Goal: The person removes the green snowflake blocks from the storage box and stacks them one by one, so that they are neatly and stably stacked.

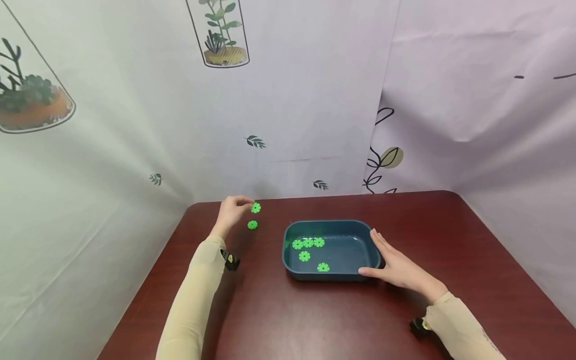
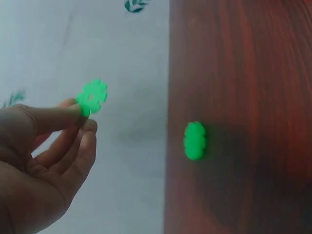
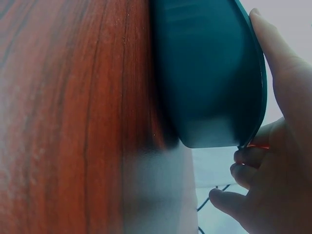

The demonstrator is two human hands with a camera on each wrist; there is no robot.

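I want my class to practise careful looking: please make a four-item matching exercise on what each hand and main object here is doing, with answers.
Column one
1. Bare left hand
2. Bare right hand
3. Dark-blue, rounded-rectangular dish
4. Red-brown, wood-grained table

Column two
A. Has several flat, green, notched discs inside
B. Touches the dish's right end
C. Lies beneath the dish
D. Pinches a single green disc

Pairs: 1-D, 2-B, 3-A, 4-C

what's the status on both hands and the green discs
Left hand pinching green notched disc. Right hand touching right end of blue tub. Five discs inside, another on table. Nothing seen blocking either hand.
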